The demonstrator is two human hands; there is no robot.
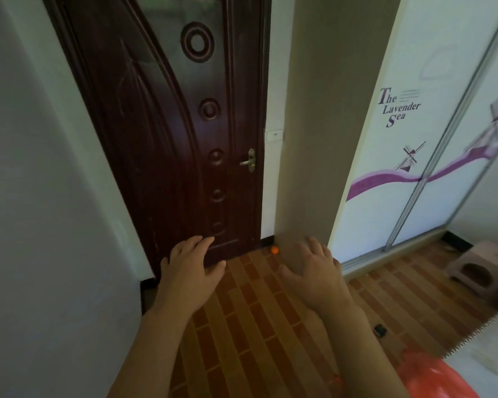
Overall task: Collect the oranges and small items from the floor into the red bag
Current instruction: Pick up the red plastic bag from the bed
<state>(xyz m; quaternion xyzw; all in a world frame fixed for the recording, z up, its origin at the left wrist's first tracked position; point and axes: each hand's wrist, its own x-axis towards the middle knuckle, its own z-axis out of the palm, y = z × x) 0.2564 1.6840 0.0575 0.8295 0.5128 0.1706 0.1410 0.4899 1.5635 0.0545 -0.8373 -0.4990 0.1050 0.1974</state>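
Observation:
One small orange (pixel 275 250) lies on the brick-patterned floor in the corner where the dark door meets the beige pillar. My left hand (pixel 191 268) and my right hand (pixel 316 271) are stretched out in front of me, palms down, fingers spread, holding nothing; the orange shows between them, farther away. The red bag (pixel 431 374) lies crumpled on the floor at the lower right, behind my right forearm. A small black item (pixel 380 330) sits on the floor to the right of my right arm.
A dark wooden door (pixel 170 133) stands shut ahead. A beige pillar (pixel 319 139) rises to its right, then a sliding wardrobe (pixel 431 139) with a lavender print. A pink plastic stool (pixel 480 268) stands at far right. A white fringed cloth (pixel 489 354) fills the lower right corner.

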